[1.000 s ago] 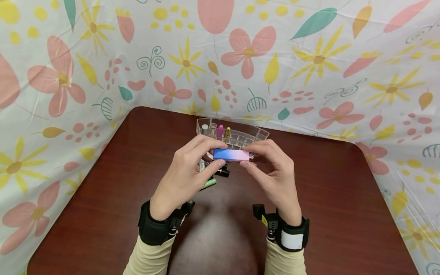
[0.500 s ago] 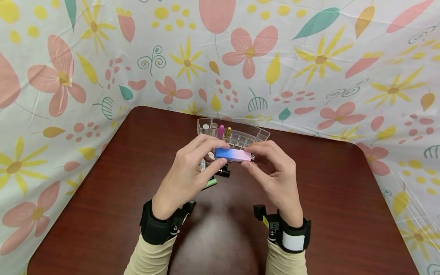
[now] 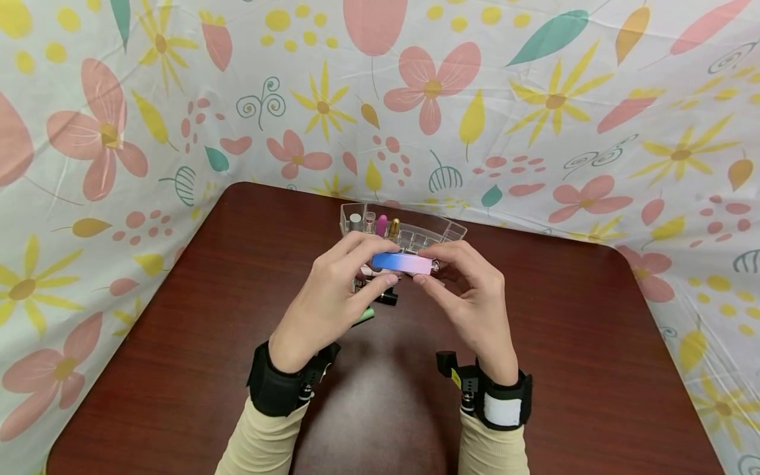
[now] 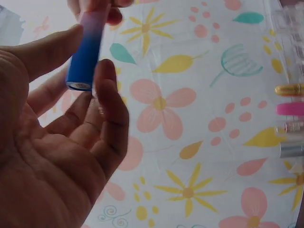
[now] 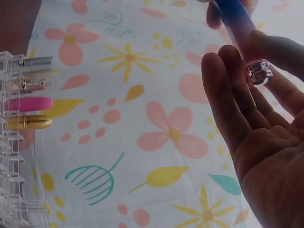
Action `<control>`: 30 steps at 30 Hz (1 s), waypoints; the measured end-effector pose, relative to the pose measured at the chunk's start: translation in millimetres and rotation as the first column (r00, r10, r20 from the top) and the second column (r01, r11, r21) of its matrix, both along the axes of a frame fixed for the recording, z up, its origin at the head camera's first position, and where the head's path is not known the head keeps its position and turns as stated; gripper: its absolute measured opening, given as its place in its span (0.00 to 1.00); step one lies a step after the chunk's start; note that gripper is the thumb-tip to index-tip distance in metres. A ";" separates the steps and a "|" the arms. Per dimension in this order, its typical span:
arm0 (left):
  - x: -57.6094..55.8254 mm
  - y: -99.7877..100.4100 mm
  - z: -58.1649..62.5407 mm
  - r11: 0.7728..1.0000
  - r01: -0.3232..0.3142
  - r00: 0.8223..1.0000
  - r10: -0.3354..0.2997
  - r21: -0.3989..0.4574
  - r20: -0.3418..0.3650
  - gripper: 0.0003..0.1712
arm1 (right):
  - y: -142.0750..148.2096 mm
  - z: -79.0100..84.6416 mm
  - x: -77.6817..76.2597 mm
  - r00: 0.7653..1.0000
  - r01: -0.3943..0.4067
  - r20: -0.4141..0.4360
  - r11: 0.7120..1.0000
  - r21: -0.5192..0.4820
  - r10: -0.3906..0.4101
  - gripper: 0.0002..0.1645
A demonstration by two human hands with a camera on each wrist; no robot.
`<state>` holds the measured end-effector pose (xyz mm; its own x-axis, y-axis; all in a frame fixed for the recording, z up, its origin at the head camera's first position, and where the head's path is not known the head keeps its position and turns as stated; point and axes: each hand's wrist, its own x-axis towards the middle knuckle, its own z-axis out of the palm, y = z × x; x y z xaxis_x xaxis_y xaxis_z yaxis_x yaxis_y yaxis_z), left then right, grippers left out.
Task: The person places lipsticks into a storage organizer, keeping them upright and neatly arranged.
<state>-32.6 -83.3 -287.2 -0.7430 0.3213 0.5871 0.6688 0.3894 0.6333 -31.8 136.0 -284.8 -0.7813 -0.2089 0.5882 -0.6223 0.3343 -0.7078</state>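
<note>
A lipstick tube (image 3: 402,264), shading from blue to pale pink, is held level above the table in the head view. My left hand (image 3: 332,290) has thumb and fingers about its blue end, whose flat base shows in the left wrist view. At the pink end, my right hand (image 3: 475,284) pinches the tube between thumb and fingers. A shiny silver knob (image 5: 260,72) sticks out past that end in the right wrist view. Behind the hands stands a clear lipstick organizer (image 3: 454,232), partly hidden by them.
In the organizer stand a silver tube (image 3: 355,223), a magenta tube (image 3: 382,225) and a gold tube (image 3: 394,228), among others. Below the left hand lie a black tube (image 3: 388,297) and a green tube (image 3: 365,315) on the brown table (image 3: 582,343). A floral cloth (image 3: 332,53) hangs behind.
The lipstick tube has tilted slightly and shows a narrower side. My left thumb has slid down to the tube's lower edge. The right hand has shifted slightly left.
</note>
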 end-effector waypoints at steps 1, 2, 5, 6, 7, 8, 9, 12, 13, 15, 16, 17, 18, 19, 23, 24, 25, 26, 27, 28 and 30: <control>-0.6 0.6 -0.4 1.000 -0.001 1.000 0.001 -0.012 -0.014 0.19 | 0.2 -0.4 -0.3 1.000 -0.001 0.003 1.000 -0.004 0.001 0.20; -1.1 1.0 -0.8 1.000 -0.004 1.000 0.003 -0.022 -0.026 0.19 | 0.4 -0.8 -0.4 1.000 -0.004 0.008 1.000 -0.008 0.004 0.20; -2.2 1.8 -1.7 0.999 -0.016 0.999 0.015 -0.039 -0.046 0.17 | 0.8 -1.1 -0.4 1.000 -0.010 0.020 1.000 -0.016 0.011 0.20; -2.1 1.7 -1.8 0.999 -0.021 0.999 0.019 -0.044 -0.048 0.17 | 0.8 -1.1 -0.3 1.000 -0.014 0.025 1.000 -0.017 0.014 0.20; -2.4 1.7 -2.2 0.999 -0.022 0.999 0.020 -0.044 -0.048 0.17 | 0.8 -1.2 -0.3 1.000 -0.015 0.027 1.000 -0.016 0.016 0.20; -2.6 1.6 -2.6 0.999 -0.024 0.999 0.022 -0.043 -0.048 0.17 | 0.9 -1.2 -0.4 0.999 -0.016 0.028 1.000 -0.013 0.017 0.20; -2.8 1.6 -3.0 0.999 -0.025 0.999 0.023 -0.044 -0.047 0.17 | 0.9 -1.2 -0.4 0.999 -0.017 0.029 1.000 -0.010 0.018 0.20; -3.2 1.5 -3.2 0.998 -0.032 0.999 0.030 -0.046 -0.045 0.17 | 1.2 -1.3 -0.9 1.000 -0.016 0.026 1.000 0.003 0.016 0.20; -3.2 1.5 -3.2 0.998 -0.038 0.998 0.035 -0.053 -0.045 0.17 | 1.4 -1.3 -1.2 1.000 -0.012 0.023 1.000 0.007 0.012 0.20; -2.4 1.7 -2.8 0.995 -0.053 0.998 0.049 -0.081 -0.048 0.17 | 1.5 -1.4 -1.6 1.000 -0.004 0.023 1.000 0.008 0.004 0.20; -1.9 2.1 -2.5 0.993 -0.060 0.997 0.055 -0.100 -0.048 0.17 | 1.5 -1.5 -1.7 1.000 -0.006 0.029 1.000 -0.001 0.006 0.20; -1.5 2.7 -2.7 0.990 -0.067 0.997 0.061 -0.125 -0.051 0.18 | 1.5 -1.7 -1.8 0.999 -0.005 0.036 1.000 -0.013 0.006 0.21; -1.4 3.5 -3.0 0.986 -0.072 0.996 0.065 -0.151 -0.053 0.18 | 1.4 -1.9 -1.8 0.999 -0.006 0.046 1.000 -0.029 0.008 0.22; -1.0 4.6 -3.3 0.981 -0.076 0.996 0.067 -0.178 -0.057 0.19 | 1.3 -2.2 -1.7 0.998 -0.006 0.059 0.999 -0.049 0.009 0.22; -0.6 10.3 -4.6 0.963 -0.076 0.995 0.059 -0.257 -0.074 0.25 | 0.7 -4.5 -2.4 0.985 -0.035 0.158 0.984 -0.175 0.063 0.24; -0.7 11.6 -5.4 0.960 -0.076 0.995 0.057 -0.268 -0.080 0.27 | 0.7 -5.3 -3.0 0.979 -0.040 0.189 0.977 -0.209 0.080 0.23; -0.6 13.0 -5.9 0.957 -0.075 0.995 0.053 -0.279 -0.085 0.29 | 0.8 -6.3 -4.0 0.969 -0.045 0.224 0.969 -0.245 0.101 0.23; -0.7 14.2 -6.8 0.955 -0.076 0.994 0.051 -0.288 -0.093 0.32 | 0.9 -7.5 -5.4 0.960 -0.043 0.256 0.961 -0.272 0.115 0.23; -0.9 15.2 -7.8 0.952 -0.077 0.994 0.049 -0.298 -0.099 0.35 | 1.0 -9.0 -6.9 0.946 -0.046 0.291 0.948 -0.313 0.142 0.23; -1.2 16.1 -8.9 0.949 -0.077 0.994 0.047 -0.306 -0.104 0.38 | 1.0 -10.4 -8.5 0.932 -0.045 0.323 0.935 -0.353 0.167 0.23; -2.1 17.3 -11.4 0.945 -0.075 0.993 0.041 -0.320 -0.113 0.42 | 1.2 -13.6 -12.2 0.899 -0.044 0.378 0.904 -0.426 0.222 0.23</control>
